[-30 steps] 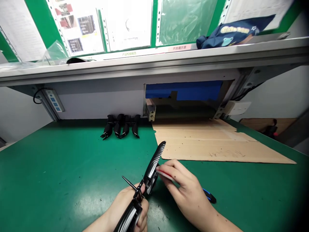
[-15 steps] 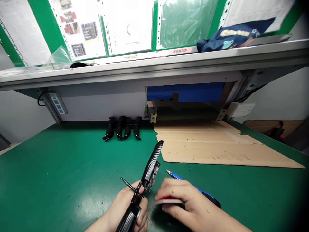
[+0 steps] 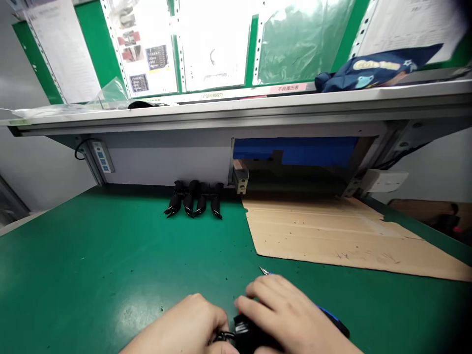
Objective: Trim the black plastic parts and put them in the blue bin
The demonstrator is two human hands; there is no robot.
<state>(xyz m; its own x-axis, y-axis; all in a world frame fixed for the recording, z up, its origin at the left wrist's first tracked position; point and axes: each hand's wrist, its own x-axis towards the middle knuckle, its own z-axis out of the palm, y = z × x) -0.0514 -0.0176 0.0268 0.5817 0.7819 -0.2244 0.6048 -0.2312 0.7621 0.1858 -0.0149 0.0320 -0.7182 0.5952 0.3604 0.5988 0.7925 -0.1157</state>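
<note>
Over the green tabletop (image 3: pixel 110 255), the left hand (image 3: pixel 195 319) pinches a glossy black plastic part (image 3: pixel 249 332); the right hand (image 3: pixel 285 309) curls over it (I cannot tell its grip), near a blue craft knife (image 3: pixel 335 322).

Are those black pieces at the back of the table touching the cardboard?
Apart. The head view shows a strip of green tabletop between the rightmost black piece and the left edge of the cardboard.
</note>
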